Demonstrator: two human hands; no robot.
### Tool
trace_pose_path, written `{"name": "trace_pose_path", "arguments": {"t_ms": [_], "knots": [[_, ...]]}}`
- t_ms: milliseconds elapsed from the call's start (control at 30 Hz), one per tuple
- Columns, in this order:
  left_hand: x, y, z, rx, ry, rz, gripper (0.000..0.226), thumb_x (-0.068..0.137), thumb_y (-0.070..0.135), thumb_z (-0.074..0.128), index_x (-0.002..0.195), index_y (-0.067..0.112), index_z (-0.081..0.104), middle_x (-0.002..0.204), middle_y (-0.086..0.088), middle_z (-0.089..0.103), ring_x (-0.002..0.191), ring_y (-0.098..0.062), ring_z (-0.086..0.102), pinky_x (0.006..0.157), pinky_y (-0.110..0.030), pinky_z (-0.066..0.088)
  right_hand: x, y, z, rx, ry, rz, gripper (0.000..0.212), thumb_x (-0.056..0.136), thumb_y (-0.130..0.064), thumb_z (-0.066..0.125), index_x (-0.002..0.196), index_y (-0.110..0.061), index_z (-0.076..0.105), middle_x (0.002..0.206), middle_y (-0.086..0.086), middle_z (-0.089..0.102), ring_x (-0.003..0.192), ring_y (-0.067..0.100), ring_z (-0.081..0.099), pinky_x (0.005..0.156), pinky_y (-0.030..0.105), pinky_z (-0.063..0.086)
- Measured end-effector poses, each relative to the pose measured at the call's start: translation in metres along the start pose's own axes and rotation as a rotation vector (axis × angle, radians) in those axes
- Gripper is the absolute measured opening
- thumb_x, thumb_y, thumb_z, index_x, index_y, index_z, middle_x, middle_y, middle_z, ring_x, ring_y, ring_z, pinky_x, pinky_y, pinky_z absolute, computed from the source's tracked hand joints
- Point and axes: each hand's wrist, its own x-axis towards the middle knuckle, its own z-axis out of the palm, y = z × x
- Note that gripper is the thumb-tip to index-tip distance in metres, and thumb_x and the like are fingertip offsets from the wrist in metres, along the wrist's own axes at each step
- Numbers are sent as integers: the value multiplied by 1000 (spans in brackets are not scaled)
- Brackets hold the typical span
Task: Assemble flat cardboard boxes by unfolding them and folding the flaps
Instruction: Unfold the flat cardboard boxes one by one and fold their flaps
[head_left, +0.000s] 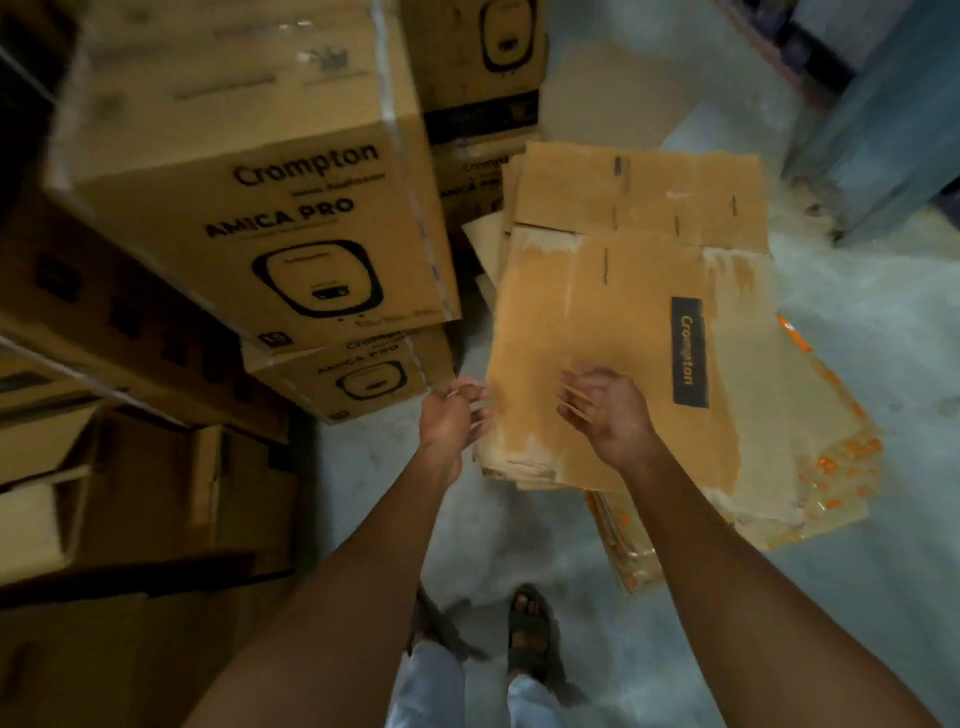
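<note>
Just beyond your hands, the top flat box (613, 322) lies on the pile (831, 467). Left hand (452, 415) curls at its left edge, grip unclear; right hand (608, 410) hangs loosely curled, empty. Lifting one-sided may drag lower sheets along.

Left hand (448, 422), right hand (609, 411) blurred; flat box (597, 312) grip unclear

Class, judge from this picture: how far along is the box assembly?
Done: nothing certain; printed boxes stand stacked at left. In hand: left hand and right hand reach the top flat box, unopened; their grip is blurred. Left: unfold it, fold its flaps, then the pile beneath.
</note>
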Motion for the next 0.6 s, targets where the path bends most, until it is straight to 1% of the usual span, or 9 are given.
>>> {"name": "trace_pose_path", "arguments": {"t_ms": [100, 167, 233, 300, 400, 467, 533, 600], "knots": [[-9, 25, -56, -85, 50, 59, 11, 104, 15, 54, 107, 17, 65, 108, -6, 72, 91, -22, 69, 88, -39, 58, -9, 1, 59, -100, -100, -2, 17, 99, -5, 52, 108, -13, 64, 101, 9, 71, 83, 22, 64, 71, 32, 53], [-16, 39, -105, -135, 138, 112, 15, 103, 19, 55, 112, 16, 66, 109, -8, 73, 90, -21, 70, 85, -38, 60, -18, 8, 106, -187, -182, -12, 20, 97, -5, 54, 114, -11, 64, 101, 8, 72, 84, 22, 66, 73, 32, 54], [-26, 52, -158, -202, 264, 158, 17, 103, 21, 55, 114, 16, 67, 107, -10, 74, 88, -21, 71, 78, -34, 60, -31, 20, 159, -273, -270, 5, 23, 98, -4, 52, 118, -8, 63, 101, 8, 72, 86, 23, 67, 74, 33, 54], [-42, 63, -210, -294, 394, 184, 15, 104, 19, 55, 113, 15, 66, 103, -7, 74, 85, -20, 70, 74, -31, 58, -49, 37, 213, -354, -372, 34, 22, 99, -4, 50, 117, -9, 62, 100, 7, 72, 86, 22, 66, 75, 33, 53], [-68, 69, -292, -431, 526, 216, 17, 105, 19, 54, 119, 15, 62, 105, -6, 71, 87, -20, 69, 79, -32, 57, -83, 70, 289, -460, -535, 78, 21, 99, -3, 49, 112, -11, 64, 99, 7, 72, 85, 22, 66, 74, 34, 53], [-86, 67, -342, -503, 595, 224, 20, 105, 20, 55, 123, 14, 62, 108, -6, 71, 90, -20, 70, 78, -31, 57, -105, 94, 331, -542, -638, 85, 22, 98, -3, 51, 114, -10, 65, 99, 7, 73, 86, 23, 67, 73, 34, 53], [-101, 61, -385, -539, 694, 232, 21, 105, 21, 55, 122, 14, 63, 110, -8, 72, 93, -20, 71, 80, -30, 59, -124, 118, 368, -619, -723, 89, 23, 98, -4, 54, 116, -10, 67, 102, 8, 75, 89, 24, 69, 74, 35, 55], [-116, 53, -418, -538, 796, 261, 19, 104, 17, 56, 121, 12, 64, 109, -10, 72, 90, -21, 70, 79, -30, 59, -142, 143, 397, -702, -790, 105, 23, 99, -6, 54, 117, -11, 67, 104, 9, 75, 92, 24, 70, 79, 37, 57]]}}
